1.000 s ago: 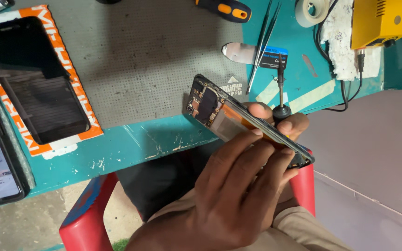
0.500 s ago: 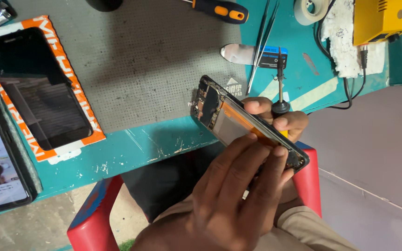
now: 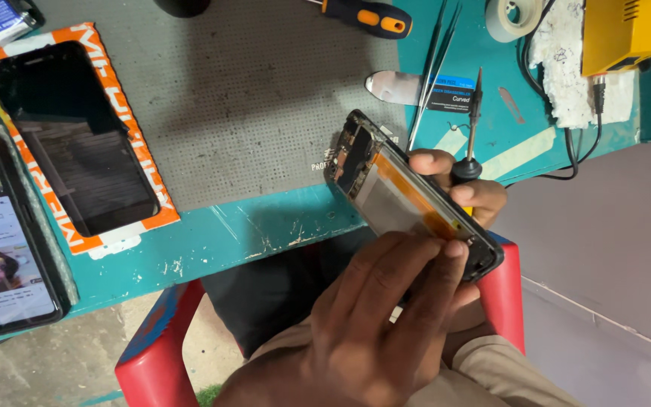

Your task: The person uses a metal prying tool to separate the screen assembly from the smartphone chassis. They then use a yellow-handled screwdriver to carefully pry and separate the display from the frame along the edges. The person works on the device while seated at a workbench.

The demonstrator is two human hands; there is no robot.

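Below, teal bench (image 3: 212, 245), grey mat (image 3: 250, 98); both hands, left (image 3: 374, 316), right (image 3: 465, 188), gripping opened phone (image 3: 408, 200).

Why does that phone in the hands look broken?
The opened phone, held by the left hand and right hand, has no back cover, so its insides show. The teal table edge looks scratched and chipped too.

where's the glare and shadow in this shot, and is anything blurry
Head view: light glares softly off the dark glass of the spare screen on the orange card, and off the opened phone held in both hands. The left hand sits large and dim in the foreground, a little soft; the right hand behind the phone is sharper. The grey mat is shaded towards its top edge.
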